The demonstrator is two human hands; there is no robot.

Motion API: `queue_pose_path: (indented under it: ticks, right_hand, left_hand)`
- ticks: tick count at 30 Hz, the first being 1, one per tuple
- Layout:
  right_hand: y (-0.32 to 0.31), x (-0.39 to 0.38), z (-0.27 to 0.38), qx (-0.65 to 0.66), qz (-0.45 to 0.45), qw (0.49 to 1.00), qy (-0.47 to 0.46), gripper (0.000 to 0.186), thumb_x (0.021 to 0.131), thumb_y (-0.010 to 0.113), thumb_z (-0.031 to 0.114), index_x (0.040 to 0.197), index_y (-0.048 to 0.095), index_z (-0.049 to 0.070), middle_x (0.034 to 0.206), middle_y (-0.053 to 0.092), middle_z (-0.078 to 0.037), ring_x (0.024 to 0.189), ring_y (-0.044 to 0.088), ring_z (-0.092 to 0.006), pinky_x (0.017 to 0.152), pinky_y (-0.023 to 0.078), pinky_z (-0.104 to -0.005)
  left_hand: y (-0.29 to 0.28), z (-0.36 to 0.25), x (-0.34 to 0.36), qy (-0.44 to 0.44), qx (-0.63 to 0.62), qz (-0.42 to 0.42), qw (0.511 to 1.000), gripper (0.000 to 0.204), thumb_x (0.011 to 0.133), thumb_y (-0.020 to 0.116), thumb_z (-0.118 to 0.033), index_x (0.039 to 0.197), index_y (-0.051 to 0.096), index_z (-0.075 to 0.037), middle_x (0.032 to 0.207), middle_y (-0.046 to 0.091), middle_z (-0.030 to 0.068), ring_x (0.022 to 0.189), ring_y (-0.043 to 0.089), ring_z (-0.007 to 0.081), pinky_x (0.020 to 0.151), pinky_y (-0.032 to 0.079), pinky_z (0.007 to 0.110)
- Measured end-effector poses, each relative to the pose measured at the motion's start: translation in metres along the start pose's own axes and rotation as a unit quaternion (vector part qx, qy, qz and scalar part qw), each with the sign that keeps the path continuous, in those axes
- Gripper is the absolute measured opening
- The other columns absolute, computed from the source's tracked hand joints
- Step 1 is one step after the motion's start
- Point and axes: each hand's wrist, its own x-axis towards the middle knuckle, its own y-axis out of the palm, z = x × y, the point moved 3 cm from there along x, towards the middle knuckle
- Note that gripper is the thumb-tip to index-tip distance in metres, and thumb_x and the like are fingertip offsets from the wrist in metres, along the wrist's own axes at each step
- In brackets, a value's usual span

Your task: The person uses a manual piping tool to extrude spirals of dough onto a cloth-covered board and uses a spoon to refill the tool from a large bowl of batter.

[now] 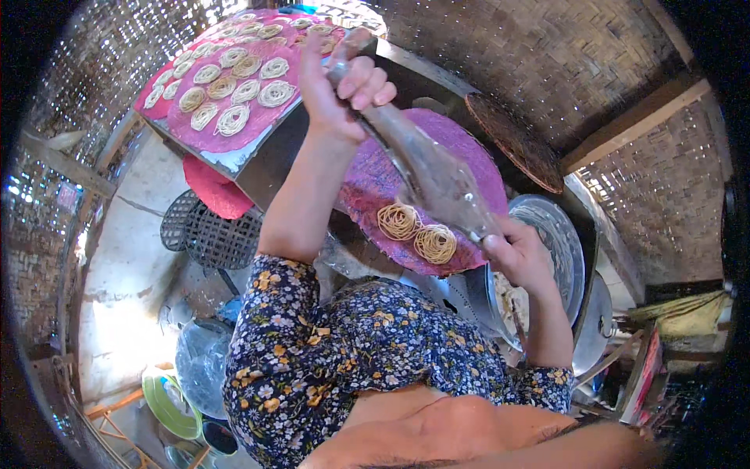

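My left hand (348, 86) is raised, fingers wrapped round the upper end of a long, greyish, glossy object (426, 168), whose exact kind I cannot make out. Its lower end is held by my right hand (512, 254), thumb on top. The object slants across a round pink-purple sheet (391, 137), hiding part of it. On that sheet, beside the object's lower part, lie two coiled nests of pale yellow noodles (398, 221) (435, 243), next to each other.
Pink sheets (191, 133) bearing several noodle nests cover a raised surface at back left. Metal basins (566, 250) stand at right, a woven tray (516, 141) leans behind. A dark lattice basket (215, 234), green tub (168, 410) and bagged bundle (199, 359) sit at left.
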Motion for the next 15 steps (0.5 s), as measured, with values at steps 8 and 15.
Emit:
queue_pose_path:
  ticks: [8,15]
  right_hand:
    - [0.003,-0.023,-0.037,0.074,0.017,0.996,0.037,0.044,0.079,0.059,0.031,0.112,0.056,0.003,0.074,0.059,-0.002,0.058,0.051,-0.0069,0.052,0.042,-0.0226]
    - [-0.001,-0.032,-0.051,0.077,-0.015,0.994,0.072,0.035,0.079,0.058,0.028,0.102,0.058,0.002,0.064,0.056,-0.002,0.055,0.052,-0.0083,0.050,0.041,-0.0231]
  left_hand:
    - [-0.011,0.028,-0.019,-0.010,-0.009,-0.049,0.999,0.056,0.085,0.031,-0.057,0.086,0.060,-0.009,0.036,0.025,-0.0034,0.031,0.028,0.0117,0.040,0.032,0.030]
    - [-0.024,0.058,-0.005,-0.066,-0.039,-0.008,0.997,0.057,0.087,0.030,-0.053,0.108,0.053,-0.005,0.045,0.033,-0.0023,0.042,0.036,0.0085,0.050,0.033,0.026]
